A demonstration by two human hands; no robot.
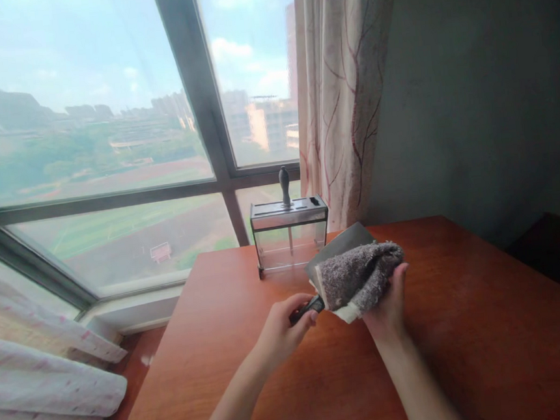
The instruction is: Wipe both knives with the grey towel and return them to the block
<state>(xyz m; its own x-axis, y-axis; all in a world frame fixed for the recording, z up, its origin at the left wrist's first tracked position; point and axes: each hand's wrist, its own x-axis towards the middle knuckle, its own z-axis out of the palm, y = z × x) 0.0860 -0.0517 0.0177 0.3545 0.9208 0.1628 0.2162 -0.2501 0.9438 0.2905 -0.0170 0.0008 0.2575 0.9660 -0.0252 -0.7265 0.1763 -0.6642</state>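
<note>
My left hand (294, 323) is closed around the black handle of a cleaver (350, 238), whose wide grey blade points up and to the right. A grey-brown fluffy cloth (352, 275) with a pale edge is draped over the blade and hides its lower part. With my right hand (388, 298) I grip the cloth from below and at its right end, the thumb showing at its side. Both hands are above the table. Behind the blade stands a clear knife block (289, 235) with a metal top, and a dark-handled tool (284, 185) sticks up out of it.
The brown wooden table (235, 371) runs up to the window (98, 154). A patterned curtain (336, 100) hangs behind its far edge, and another curtain (40, 381) is at the lower left. A dark wall (471, 102) stands on the right.
</note>
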